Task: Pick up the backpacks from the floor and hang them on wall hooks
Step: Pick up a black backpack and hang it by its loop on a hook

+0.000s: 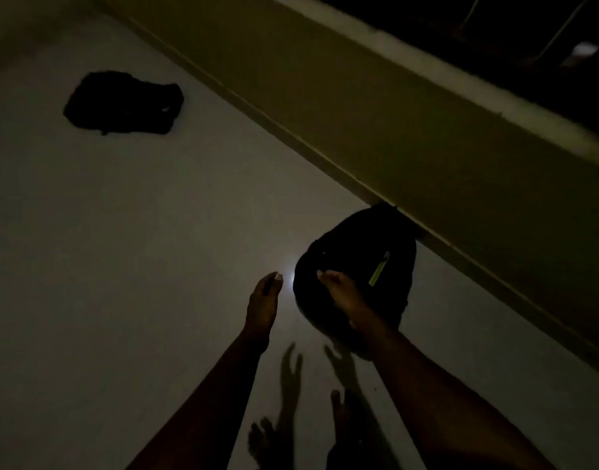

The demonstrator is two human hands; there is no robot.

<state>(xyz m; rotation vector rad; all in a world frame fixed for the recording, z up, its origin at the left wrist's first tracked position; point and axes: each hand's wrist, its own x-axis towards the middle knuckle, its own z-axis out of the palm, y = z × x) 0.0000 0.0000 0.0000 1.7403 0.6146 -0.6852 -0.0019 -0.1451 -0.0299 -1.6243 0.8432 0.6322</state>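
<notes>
Here the right hand [338, 293] lay over the near black fabric backpack [359, 266], grip unclear; open left hand [262, 300] just left of it.

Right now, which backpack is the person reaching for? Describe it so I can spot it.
Follow the wall's base down toward the person. The near backpack lies against it, under the right hand. Unlike the far backpack, it bears a yellow-green strip.

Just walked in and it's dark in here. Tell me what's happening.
A person is bending over a black backpack lying on the floor by the wall. Their right hand rests on top of it; whether it has closed a grip is too dark to tell. The left hand reaches in beside it, open. A second backpack lies untouched farther off.
</notes>
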